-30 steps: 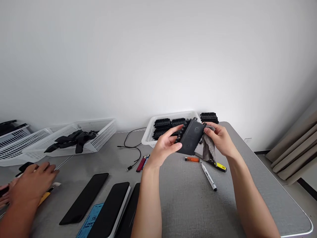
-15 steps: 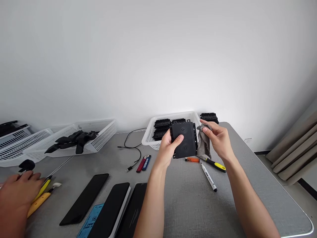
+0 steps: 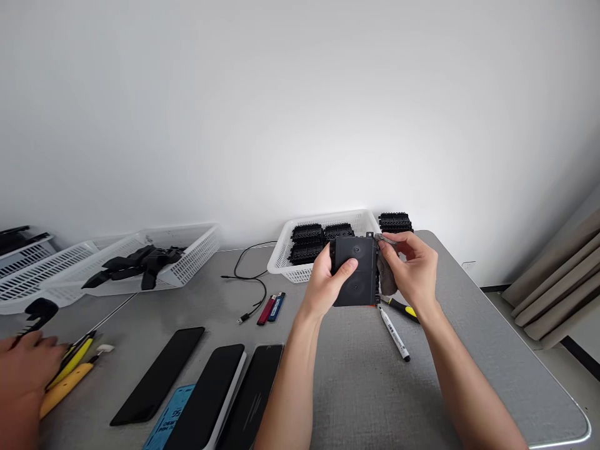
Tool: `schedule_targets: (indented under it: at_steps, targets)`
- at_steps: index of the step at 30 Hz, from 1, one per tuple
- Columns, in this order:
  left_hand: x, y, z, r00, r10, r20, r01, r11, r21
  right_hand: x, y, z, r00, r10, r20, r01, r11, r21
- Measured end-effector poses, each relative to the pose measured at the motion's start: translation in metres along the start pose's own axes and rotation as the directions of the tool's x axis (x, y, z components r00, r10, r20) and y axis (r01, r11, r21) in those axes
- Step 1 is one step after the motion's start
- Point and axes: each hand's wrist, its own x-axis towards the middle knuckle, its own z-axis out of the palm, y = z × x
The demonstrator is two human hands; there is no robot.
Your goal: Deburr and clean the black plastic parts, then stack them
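Observation:
My left hand (image 3: 329,281) grips a flat black plastic part (image 3: 357,284) by its left side, the thumb lying across its face. Two small round marks show on that face, and a small tab sticks up at the top right corner. Pinched in my right hand (image 3: 409,264) is a grey cloth (image 3: 386,275), which hangs down along the part's right edge and seems to touch it near the top corner. Beneath them on the table lie a white marker (image 3: 394,334) and a yellow-and-black handled tool (image 3: 402,309), partly covered by the cloth and my hand.
Behind, a white basket (image 3: 275,265) holds several black ridged parts; another such part (image 3: 395,222) sits to its right. Left are a cable (image 3: 266,289), red and blue sticks (image 3: 267,310), phone-like slabs (image 3: 159,375), a basket (image 3: 199,250) of black pieces, and another person's hand (image 3: 28,369).
The black part has shifted slightly right and down in my left hand. My right hand has brought the cloth against its right edge. At far left the other person's hand has moved left.

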Motion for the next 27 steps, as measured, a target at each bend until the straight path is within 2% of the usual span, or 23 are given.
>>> schedule_targets:
  at_steps: [6,11,16,20,21,22,25,27]
  targets:
    - [0.002,-0.002,0.006,0.997,0.014,-0.081,-0.022,0.995,-0.094,-0.005,-0.013,-0.002,0.998,-0.044,0.039,0.05,0.983,-0.178]
    - [0.005,-0.001,-0.003,0.978,0.018,-0.208,-0.05,0.987,-0.15,-0.011,-0.024,0.002,0.972,-0.014,0.236,0.067,0.974,-0.217]
    - [0.009,-0.002,-0.013,0.979,0.013,-0.203,-0.044,0.988,-0.148,-0.012,-0.03,-0.005,0.911,0.023,0.411,0.104,0.953,-0.284]
    - [0.008,0.002,-0.016,0.976,0.009,-0.218,-0.039,0.99,-0.138,-0.005,-0.027,-0.02,0.789,0.105,0.606,0.131,0.934,-0.333]
    - [0.007,0.003,-0.016,0.972,0.02,-0.235,-0.052,0.99,-0.132,-0.003,-0.025,-0.023,0.778,0.119,0.617,0.127,0.932,-0.34]
    - [0.006,0.005,-0.017,0.969,0.028,-0.247,-0.061,0.99,-0.126,-0.001,-0.023,-0.025,0.792,0.125,0.598,0.114,0.932,-0.345]
    - [0.004,0.008,-0.017,0.977,0.006,-0.215,-0.034,0.991,-0.13,0.003,-0.02,-0.028,0.887,0.104,0.45,0.059,0.941,-0.335]
    - [0.004,0.007,-0.017,0.985,-0.016,-0.174,-0.008,0.991,-0.137,0.002,-0.022,-0.027,0.88,0.093,0.466,0.054,0.954,-0.294]
